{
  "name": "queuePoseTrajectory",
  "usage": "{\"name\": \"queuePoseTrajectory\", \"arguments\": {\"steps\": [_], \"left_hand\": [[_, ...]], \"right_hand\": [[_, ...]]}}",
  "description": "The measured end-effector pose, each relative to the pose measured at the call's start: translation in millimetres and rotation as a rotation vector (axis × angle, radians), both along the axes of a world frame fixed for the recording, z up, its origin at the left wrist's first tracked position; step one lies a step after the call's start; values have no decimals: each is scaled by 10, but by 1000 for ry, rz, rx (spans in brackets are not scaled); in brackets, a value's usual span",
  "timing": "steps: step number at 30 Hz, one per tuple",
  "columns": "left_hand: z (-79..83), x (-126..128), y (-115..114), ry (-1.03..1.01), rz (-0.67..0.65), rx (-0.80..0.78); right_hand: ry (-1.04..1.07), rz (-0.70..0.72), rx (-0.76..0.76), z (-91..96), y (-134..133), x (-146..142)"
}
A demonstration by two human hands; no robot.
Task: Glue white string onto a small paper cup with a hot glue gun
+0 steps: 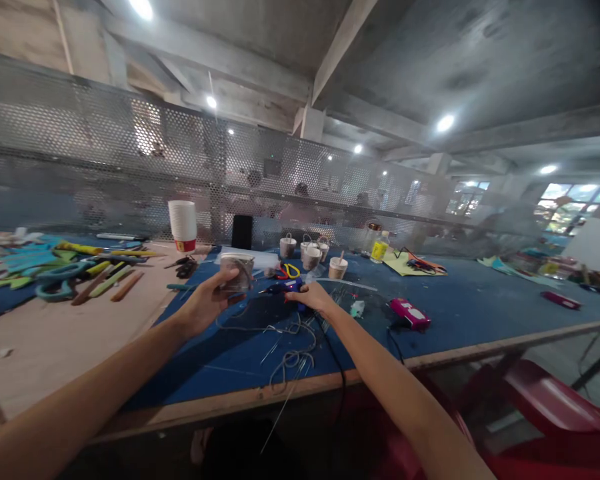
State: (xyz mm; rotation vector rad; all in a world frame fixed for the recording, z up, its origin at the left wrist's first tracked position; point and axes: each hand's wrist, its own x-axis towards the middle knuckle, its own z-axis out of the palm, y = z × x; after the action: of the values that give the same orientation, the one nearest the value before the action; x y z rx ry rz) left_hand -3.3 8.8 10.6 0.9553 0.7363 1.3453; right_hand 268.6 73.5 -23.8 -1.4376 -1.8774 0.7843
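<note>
My left hand (211, 300) is closed around a small cup (239, 272) with a pale rim, which looks see-through with grey cord on it. My right hand (316, 296) grips a blue hot glue gun (285, 287), its nozzle pointing left toward the cup but apart from it. Grey cord (293, 360) lies in loose loops on the blue table top below my hands, among thin clear strands. Just behind the glue gun are scissors (291, 270) with red and yellow handles. Several small cups (311, 256), some with cord handles, stand beyond them.
At the left are a stack of paper cups (183, 223), teal scissors (63, 283) and clay-coloured sticks (127, 287). A magenta device (410, 315) lies right, near a yellow-labelled bottle (379, 248). A perforated metal screen (180, 153) runs behind; red chairs (555, 393) stand at the front right.
</note>
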Motion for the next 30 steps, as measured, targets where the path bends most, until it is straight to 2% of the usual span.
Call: {"name": "queuePoseTrajectory", "arguments": {"steps": [3,8,14,16,18,20,22,24,30], "left_hand": [[11,17,-4,1,8,-21],[44,51,-19,4,18,-22],[69,214,-43,-7,-10,-5],[100,310,-46,26,-6,32],[137,404,-40,69,-18,66],[163,479,-26,103,-32,93],[161,524,-9,121,-33,112],[128,535,9,123,-33,116],[-22,467,54,143,-14,143]], "right_hand": [[-37,-6,5,16,-1,-1],[-194,0,112,60,-34,-31],[-375,-101,122,62,-133,-96],[-396,-155,210,91,-184,-120],[-326,-166,359,164,-246,-158],[-125,-73,451,273,-312,-216],[127,75,459,386,-375,-289],[284,180,465,466,-419,-366],[396,216,390,451,-396,-495]]}}
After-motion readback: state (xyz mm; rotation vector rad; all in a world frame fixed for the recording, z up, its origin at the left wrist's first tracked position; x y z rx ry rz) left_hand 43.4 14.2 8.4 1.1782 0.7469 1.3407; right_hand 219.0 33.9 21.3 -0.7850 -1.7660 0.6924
